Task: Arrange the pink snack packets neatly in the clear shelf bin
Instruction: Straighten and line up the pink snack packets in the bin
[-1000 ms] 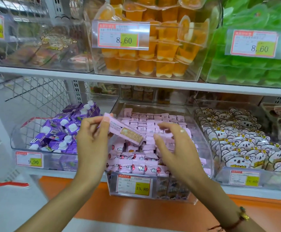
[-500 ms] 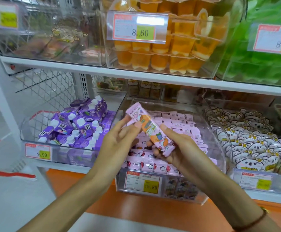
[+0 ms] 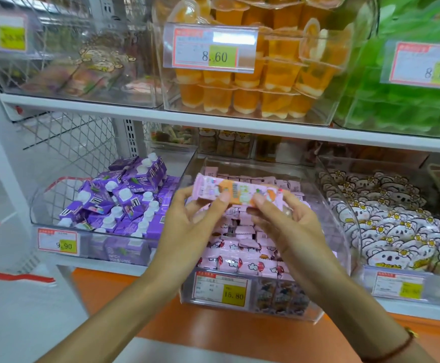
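Note:
A long pink and orange snack packet (image 3: 237, 191) is held level above the clear shelf bin (image 3: 331, 205). My left hand (image 3: 190, 221) pinches its left half and my right hand (image 3: 287, 224) pinches its right end. Below them the bin holds several pink snack packets (image 3: 240, 263), some in rows at the back, some lying loose at the front. My hands hide the middle of the pile.
A clear bin of purple drink cartons (image 3: 119, 203) stands to the left, and a bin of koala-print packets (image 3: 397, 226) to the right. The shelf above (image 3: 135, 111) carries bins of orange jelly cups (image 3: 261, 85) and green packets (image 3: 410, 108). An orange ledge (image 3: 161, 323) runs below.
The packet went from my left hand alone to both hands, and turned from tilted to level with its printed face toward me. The camera has moved closer to the shelf.

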{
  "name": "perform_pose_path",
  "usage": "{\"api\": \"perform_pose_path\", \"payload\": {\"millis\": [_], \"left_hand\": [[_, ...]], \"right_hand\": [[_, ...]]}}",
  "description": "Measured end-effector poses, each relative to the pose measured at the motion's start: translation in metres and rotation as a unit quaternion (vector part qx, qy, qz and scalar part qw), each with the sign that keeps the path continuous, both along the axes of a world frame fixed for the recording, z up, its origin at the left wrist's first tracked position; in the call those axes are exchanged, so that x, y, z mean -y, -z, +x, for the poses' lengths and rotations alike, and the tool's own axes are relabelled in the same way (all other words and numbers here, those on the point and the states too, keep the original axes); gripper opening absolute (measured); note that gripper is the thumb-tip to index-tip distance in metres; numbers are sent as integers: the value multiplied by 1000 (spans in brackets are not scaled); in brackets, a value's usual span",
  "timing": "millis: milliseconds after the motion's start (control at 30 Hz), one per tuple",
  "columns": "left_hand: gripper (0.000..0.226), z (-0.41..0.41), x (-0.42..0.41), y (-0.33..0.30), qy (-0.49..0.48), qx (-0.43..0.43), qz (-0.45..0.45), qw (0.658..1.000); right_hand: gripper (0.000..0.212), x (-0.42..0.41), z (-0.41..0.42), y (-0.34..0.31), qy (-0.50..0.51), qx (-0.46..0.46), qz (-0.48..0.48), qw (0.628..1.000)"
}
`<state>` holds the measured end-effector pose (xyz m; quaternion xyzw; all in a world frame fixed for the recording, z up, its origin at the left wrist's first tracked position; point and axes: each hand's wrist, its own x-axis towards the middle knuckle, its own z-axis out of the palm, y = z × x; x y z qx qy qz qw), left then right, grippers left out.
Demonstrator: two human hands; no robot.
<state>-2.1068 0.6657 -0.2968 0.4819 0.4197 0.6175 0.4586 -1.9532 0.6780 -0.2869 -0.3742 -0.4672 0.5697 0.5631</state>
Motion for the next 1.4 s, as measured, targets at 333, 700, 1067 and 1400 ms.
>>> {"api": "perform_pose_path", "payload": {"millis": [333, 700, 1067, 1400], "left_hand": [[39, -32, -23, 24, 3, -711, 203, 673], [36, -45, -21, 18, -2, -726, 194, 660], [26, -42, -12, 14, -45, -646, 193, 737], [33, -18, -31, 23, 10, -666, 146, 732]], "right_hand": [[34, -23, 12, 13, 198, 134, 39, 970], [36, -30, 16, 4, 45, 579, 276, 766], [31, -36, -3, 35, -48, 636, 230, 735], [31, -24, 37, 32, 60, 655, 229, 718]]}}
